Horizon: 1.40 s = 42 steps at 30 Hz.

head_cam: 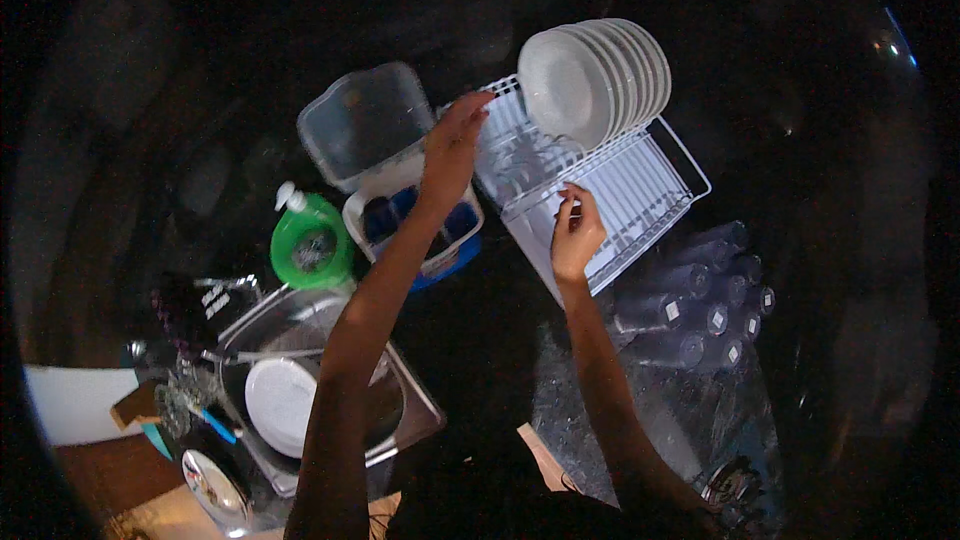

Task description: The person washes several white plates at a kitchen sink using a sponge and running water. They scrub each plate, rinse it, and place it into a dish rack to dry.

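Note:
My left hand (452, 146) is over the left end of a white wire dish rack (679, 154), fingers stretched toward its back edge. I see nothing in its grasp. My right hand (580, 232) is bent at the rack's middle rail, thumb and fingers curled close together. Whether it grips the rail is unclear. Several white plates (566, 86) stand on edge in a row at the back of the rack. Between my hands, the rack's wires and a blurred, glassy patch (521, 161) are hard to make out.
A lidded plastic box (360, 214) with blue compartments is left of the rack, its clear lid (367, 124) raised. Beside it stands a green pump bottle (309, 240). A metal sink (416, 390) holds a white plate (281, 405). Several clear tumblers (690, 307) lie at right.

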Each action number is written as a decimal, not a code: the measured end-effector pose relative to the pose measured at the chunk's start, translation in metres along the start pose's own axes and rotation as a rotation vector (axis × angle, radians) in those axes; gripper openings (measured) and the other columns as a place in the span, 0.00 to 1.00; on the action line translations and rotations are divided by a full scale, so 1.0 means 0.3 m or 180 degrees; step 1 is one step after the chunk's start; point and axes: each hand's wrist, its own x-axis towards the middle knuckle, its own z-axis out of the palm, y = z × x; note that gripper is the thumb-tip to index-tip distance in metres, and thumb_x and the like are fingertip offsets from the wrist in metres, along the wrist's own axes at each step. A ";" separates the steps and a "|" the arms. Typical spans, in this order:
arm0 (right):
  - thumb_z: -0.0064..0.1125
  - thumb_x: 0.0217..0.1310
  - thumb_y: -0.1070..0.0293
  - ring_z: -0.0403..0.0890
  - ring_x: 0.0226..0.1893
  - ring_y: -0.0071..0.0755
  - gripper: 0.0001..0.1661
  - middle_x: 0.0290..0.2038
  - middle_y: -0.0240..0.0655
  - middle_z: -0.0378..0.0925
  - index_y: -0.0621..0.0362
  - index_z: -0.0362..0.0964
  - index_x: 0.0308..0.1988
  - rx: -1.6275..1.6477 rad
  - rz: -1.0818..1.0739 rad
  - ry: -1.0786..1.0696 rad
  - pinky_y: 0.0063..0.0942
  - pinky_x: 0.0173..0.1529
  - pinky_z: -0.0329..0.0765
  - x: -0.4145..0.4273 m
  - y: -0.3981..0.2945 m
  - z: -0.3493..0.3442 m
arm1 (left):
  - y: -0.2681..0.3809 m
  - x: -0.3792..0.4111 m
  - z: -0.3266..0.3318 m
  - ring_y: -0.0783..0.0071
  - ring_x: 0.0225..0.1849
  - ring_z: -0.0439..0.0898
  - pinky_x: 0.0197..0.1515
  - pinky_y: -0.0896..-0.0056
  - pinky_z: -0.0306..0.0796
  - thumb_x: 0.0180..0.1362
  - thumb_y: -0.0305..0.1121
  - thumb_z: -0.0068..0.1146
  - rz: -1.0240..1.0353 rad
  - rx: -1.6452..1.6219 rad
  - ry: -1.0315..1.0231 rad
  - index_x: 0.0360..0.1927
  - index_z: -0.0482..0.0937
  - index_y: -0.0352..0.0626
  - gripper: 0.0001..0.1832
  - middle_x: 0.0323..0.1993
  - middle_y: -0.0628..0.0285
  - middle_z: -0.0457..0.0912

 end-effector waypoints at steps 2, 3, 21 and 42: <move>0.45 0.47 0.79 0.72 0.18 0.26 0.08 0.26 0.36 0.73 0.59 0.69 0.31 0.0405 -0.0420 -0.0232 0.21 0.21 0.67 -0.140 -0.061 0.019 | 0.111 -0.178 -0.139 0.72 0.40 0.72 0.43 0.75 0.63 0.56 0.32 0.37 0.0000 -0.0259 0.0156 0.37 0.70 0.36 0.12 0.40 0.58 0.72; 0.47 0.44 0.82 0.73 0.19 0.27 0.11 0.27 0.35 0.73 0.59 0.69 0.31 0.0677 -0.0472 -0.0491 0.21 0.22 0.68 -0.222 -0.121 0.019 | 0.154 -0.275 -0.217 0.73 0.39 0.72 0.43 0.75 0.64 0.56 0.33 0.37 -0.0123 -0.0203 0.0325 0.36 0.70 0.35 0.13 0.39 0.58 0.73; 0.54 0.45 0.70 0.70 0.31 0.45 0.24 0.35 0.45 0.67 0.56 0.57 0.45 0.0245 -0.0776 -0.3127 0.36 0.35 0.68 -1.446 -0.411 0.345 | 0.002 -1.645 -1.178 0.48 0.53 0.54 0.53 0.57 0.52 0.40 0.31 0.56 -0.2712 0.3516 0.2312 0.53 0.51 0.35 0.37 0.51 0.45 0.53; 0.54 0.44 0.62 0.75 0.28 0.47 0.29 0.28 0.47 0.72 0.65 0.55 0.44 -0.0467 -0.0215 -0.3273 0.38 0.31 0.71 -1.466 -0.429 0.448 | 0.007 -1.646 -1.234 0.52 0.38 0.67 0.39 0.58 0.63 0.39 0.29 0.49 -0.2634 0.3306 0.3351 0.41 0.64 0.41 0.21 0.34 0.49 0.64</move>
